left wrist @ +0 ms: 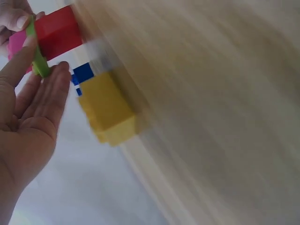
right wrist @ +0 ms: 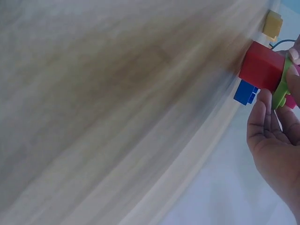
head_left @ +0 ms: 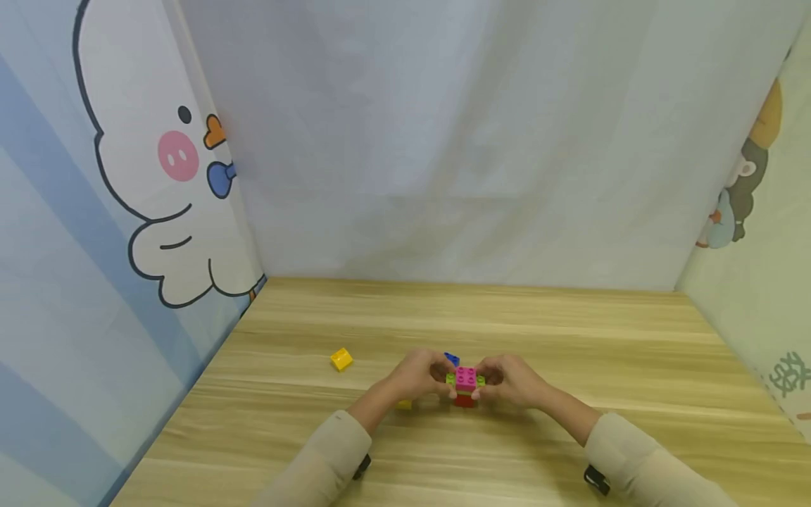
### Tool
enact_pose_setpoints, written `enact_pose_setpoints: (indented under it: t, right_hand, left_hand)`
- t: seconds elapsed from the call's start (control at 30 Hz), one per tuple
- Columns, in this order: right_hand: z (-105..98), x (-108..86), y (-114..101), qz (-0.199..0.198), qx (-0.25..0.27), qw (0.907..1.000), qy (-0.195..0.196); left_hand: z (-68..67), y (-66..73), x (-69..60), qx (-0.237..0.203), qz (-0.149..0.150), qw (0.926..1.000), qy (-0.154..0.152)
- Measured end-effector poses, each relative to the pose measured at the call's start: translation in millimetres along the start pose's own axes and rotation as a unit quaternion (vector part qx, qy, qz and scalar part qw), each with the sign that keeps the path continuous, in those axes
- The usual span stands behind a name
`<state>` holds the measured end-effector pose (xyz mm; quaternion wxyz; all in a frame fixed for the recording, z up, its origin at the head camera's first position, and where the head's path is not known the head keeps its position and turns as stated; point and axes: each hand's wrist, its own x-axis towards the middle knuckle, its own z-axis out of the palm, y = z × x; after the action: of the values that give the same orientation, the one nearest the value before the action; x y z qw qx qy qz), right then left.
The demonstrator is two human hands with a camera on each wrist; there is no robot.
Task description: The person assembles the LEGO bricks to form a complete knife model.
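Observation:
In the head view, a small stack stands between both hands: a pink toy brick (head_left: 465, 378) on top, a thin lime-green toy brick (head_left: 481, 381) under it, and a red toy brick (head_left: 464, 401) at the bottom. My left hand (head_left: 418, 373) pinches the green brick's left end between thumb and fingers. At the opposite end, my right hand (head_left: 512, 380) pinches the same green brick. Both wrist views show the red block (left wrist: 59, 33) pressed up against the curved green piece (right wrist: 281, 84). Fingers partly cover the pink brick in those views.
Just behind the stack lies a blue brick (head_left: 452, 359), partly hidden. A yellow brick (left wrist: 107, 104) sits beside the left hand, mostly covered by the wrist in the head view. Farther left on the wooden table (head_left: 570, 331) is another yellow brick (head_left: 341, 360). Cloth walls surround the table.

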<state>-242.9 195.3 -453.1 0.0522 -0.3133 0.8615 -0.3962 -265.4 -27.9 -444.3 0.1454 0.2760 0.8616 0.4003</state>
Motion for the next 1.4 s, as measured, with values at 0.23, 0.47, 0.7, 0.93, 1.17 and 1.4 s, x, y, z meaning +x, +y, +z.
enact_pose_setpoints:
  t: [0.23,0.47,0.7,0.93,1.17,1.4]
  right_hand:
    - [-2,-0.6,1,0.004,0.004,1.0,-0.006]
    - [0,0.5,-3,0.002,0.013,0.9999,-0.006]
    - [-1,1.7,-3,0.008,0.003,1.0,0.0]
    - [-1,0.7,-2,0.016,-0.004,0.9999,0.0]
    - [0,1.7,-1,0.029,-0.006,0.9996,0.002]
    - [1,0.5,-2,0.03,-0.003,0.9996,-0.002]
  left_hand:
    - [-2.6,7.5,-2.0,0.037,0.014,0.999,-0.018]
    - [-7.9,-0.5,-13.4,0.06,0.034,0.9975,-0.013]
    - [-22.1,-2.5,-27.4,0.09,0.04,0.995,-0.017]
    - [-28.8,-11.4,-34.8,0.105,0.052,0.9925,-0.035]
    - [-33.5,-24.5,-41.6,0.076,0.01,0.9962,-0.041]
    - [-36.6,-37.3,-46.7,0.069,-0.004,0.9968,-0.039]
